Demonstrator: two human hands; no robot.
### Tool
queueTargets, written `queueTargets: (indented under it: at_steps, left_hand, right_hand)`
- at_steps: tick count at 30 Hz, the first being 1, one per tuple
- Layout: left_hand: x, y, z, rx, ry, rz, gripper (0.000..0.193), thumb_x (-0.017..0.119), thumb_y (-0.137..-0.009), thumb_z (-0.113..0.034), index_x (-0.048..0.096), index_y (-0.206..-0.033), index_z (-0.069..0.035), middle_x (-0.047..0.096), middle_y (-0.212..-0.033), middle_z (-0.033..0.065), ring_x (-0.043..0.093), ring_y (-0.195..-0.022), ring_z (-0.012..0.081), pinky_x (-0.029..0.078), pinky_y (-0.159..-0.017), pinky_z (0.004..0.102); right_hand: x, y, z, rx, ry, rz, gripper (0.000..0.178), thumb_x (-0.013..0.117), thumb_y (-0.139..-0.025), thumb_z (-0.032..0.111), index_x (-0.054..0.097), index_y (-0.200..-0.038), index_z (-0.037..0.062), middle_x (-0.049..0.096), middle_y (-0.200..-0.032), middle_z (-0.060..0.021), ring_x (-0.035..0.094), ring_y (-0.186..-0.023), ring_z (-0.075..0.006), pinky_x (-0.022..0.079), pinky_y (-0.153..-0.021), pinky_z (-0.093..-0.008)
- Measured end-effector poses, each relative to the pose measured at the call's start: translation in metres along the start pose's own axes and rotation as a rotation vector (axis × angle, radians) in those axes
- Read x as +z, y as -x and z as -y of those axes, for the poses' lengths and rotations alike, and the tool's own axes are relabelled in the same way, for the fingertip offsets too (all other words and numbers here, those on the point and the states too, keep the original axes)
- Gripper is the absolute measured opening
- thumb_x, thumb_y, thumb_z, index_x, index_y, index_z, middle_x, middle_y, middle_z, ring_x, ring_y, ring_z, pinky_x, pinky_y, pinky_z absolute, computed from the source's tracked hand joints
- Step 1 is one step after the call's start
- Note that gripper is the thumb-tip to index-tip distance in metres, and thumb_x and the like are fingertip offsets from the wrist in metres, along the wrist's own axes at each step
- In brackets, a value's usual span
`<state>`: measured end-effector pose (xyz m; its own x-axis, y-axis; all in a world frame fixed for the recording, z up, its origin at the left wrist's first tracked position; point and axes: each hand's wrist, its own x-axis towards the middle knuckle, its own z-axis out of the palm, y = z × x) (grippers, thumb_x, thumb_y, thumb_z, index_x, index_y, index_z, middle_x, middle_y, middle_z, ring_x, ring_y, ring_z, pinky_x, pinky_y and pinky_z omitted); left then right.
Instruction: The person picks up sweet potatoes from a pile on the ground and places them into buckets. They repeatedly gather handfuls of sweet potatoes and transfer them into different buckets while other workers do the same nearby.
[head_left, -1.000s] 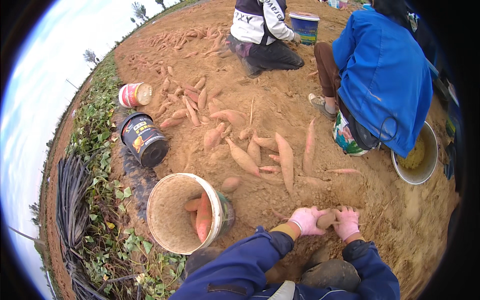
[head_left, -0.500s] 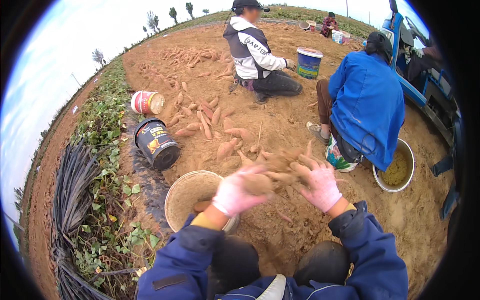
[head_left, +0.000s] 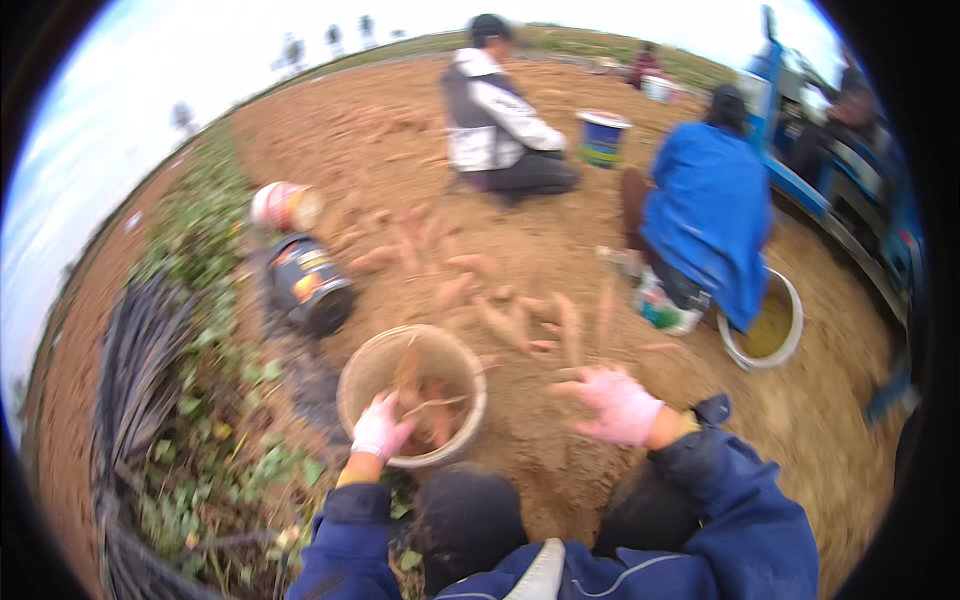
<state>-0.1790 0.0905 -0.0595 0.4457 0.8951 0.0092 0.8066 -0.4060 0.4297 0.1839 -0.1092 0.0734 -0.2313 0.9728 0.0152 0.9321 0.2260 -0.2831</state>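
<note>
My left hand (head_left: 380, 430), in a pink glove, is at the near left rim of a pale bucket (head_left: 475, 385), its fingers over the opening. A tan sweet potato (head_left: 408, 368) tilts upright just beyond those fingers; blur hides whether they still grip it. More reddish sweet potatoes (head_left: 438, 425) lie inside the bucket. My right hand (head_left: 618, 405), also gloved in pink, hovers above the soil with fingers stretched leftward and apart, nothing visible in them. Just beyond it, several sweet potatoes (head_left: 568, 328) lie on the ground.
A black bucket (head_left: 308, 285) and a red-and-white bucket (head_left: 285, 207) lie tipped at left, beside green vines (head_left: 200, 400). A person in blue (head_left: 705, 215) crouches at right by a white bucket (head_left: 795, 320). Another person kneels ahead near a blue bucket (head_left: 602, 140). Blue machinery (head_left: 830, 190) stands far right.
My hands have parted. The left went from the sweet potatoes over to the bucket, where more now lie; the right let go of its sweet potatoes and stayed over the soil.
</note>
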Motion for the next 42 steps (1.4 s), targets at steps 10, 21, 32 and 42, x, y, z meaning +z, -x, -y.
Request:
queueTargets:
  at_steps: [10, 21, 32, 42]
  left_hand:
    - [0.105, -0.006, 0.051, 0.021, -0.023, 0.237, 0.047, 0.047, -0.103, -0.044, 0.074, -0.108, -0.006, 0.072, -0.104, 0.028, 0.068, -0.1, 0.0448, 0.054, -0.089, 0.0496]
    - [0.09, -0.006, 0.033, 0.017, -0.023, 0.242, 0.048, 0.05, -0.106, -0.041, 0.071, -0.119, 0.0, 0.073, -0.108, 0.0282, 0.069, -0.099, 0.0436, 0.053, -0.09, 0.0485]
    - [-0.005, -0.012, -0.096, 0.192, 0.411, -0.11, 0.049, 0.058, -0.105, -0.037, 0.067, -0.124, 0.008, 0.073, -0.115, 0.025, 0.069, -0.098, 0.0412, 0.055, -0.092, 0.0478]
    - [0.031, 0.018, -0.217, 0.346, 0.762, 0.451, 0.039, 0.053, -0.109, -0.022, 0.06, -0.135, 0.005, 0.067, -0.127, 0.0215, 0.062, -0.112, 0.0296, 0.048, -0.101, 0.0404]
  right_hand:
    - [0.033, 0.04, -0.038, 0.253, -0.091, 0.083, 0.052, 0.071, -0.088, 0.04, 0.063, -0.134, 0.0196, 0.066, -0.121, -0.0121, 0.066, -0.113, -0.0372, 0.048, -0.094, -0.0533]
    - [0.045, 0.059, -0.063, 0.434, -0.113, 0.289, 0.039, 0.065, -0.082, 0.032, 0.074, -0.114, 0.0124, 0.075, -0.102, -0.0161, 0.072, -0.1, -0.038, 0.055, -0.081, -0.054]
    - [0.107, 0.011, -0.09, 0.449, 0.151, 0.446, 0.04, 0.072, -0.081, 0.044, 0.081, -0.109, 0.0169, 0.078, -0.11, -0.0049, 0.074, -0.104, -0.0311, 0.058, -0.08, -0.0543]
    - [0.078, 0.015, -0.046, 0.178, -0.2, 0.271, 0.081, 0.075, -0.076, 0.062, 0.06, -0.144, 0.0218, 0.07, -0.128, -0.0116, 0.065, -0.122, -0.0347, 0.053, -0.099, -0.052]
